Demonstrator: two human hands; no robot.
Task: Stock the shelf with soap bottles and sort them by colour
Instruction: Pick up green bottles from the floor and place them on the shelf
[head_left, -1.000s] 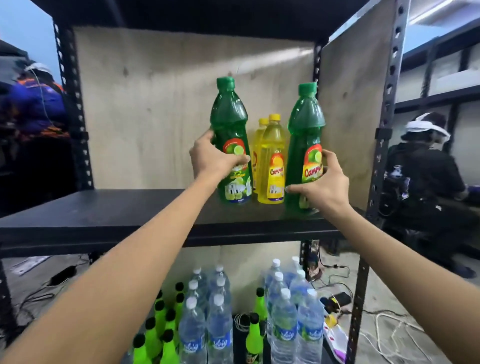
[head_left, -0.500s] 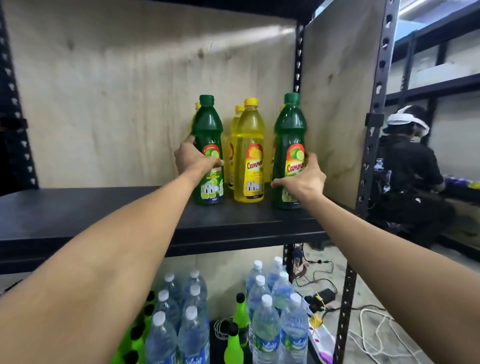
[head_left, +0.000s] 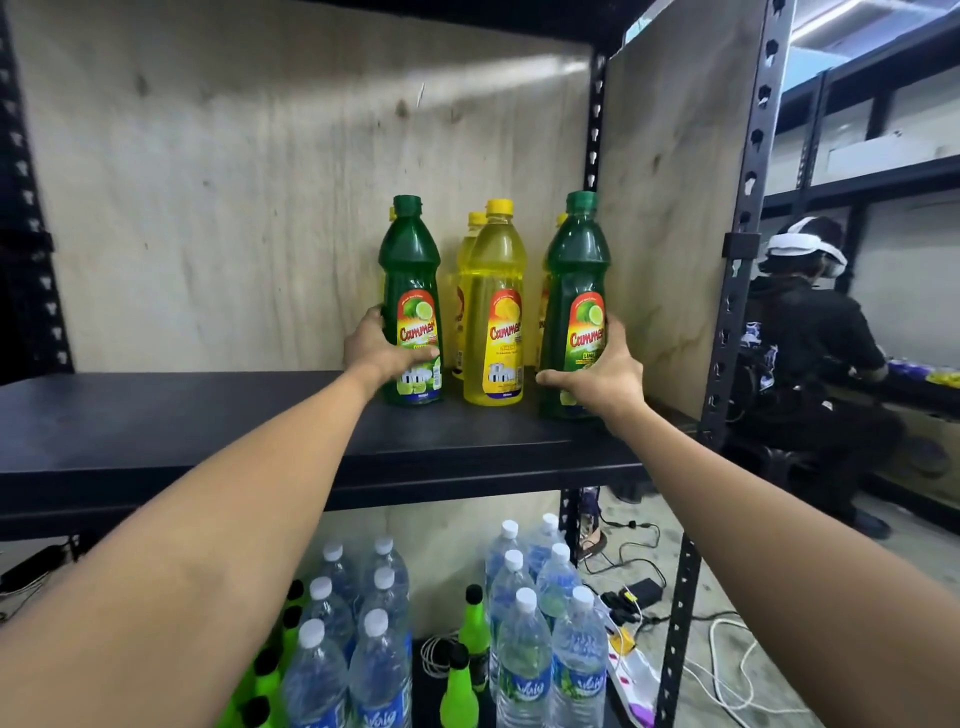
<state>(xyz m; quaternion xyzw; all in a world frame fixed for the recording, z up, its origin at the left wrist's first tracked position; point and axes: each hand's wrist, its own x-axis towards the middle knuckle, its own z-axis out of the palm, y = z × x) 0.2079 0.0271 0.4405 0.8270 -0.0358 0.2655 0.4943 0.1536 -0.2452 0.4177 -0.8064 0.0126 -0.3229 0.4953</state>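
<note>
Green bottles (head_left: 410, 270) lowered onto shelf (head_left: 156, 415), upright, lime-labelled.

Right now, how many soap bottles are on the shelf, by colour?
Green: 2, left green bottle in left hand, right green bottle in right hand.
Yellow: 4, front yellow bottle plus three partly hidden behind.
Total: 6 on the shelf.

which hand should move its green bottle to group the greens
Right hand, probably: right green bottle stands hemmed between yellow bottle and side panel; bare shelf lies beside the left green bottle.
</note>
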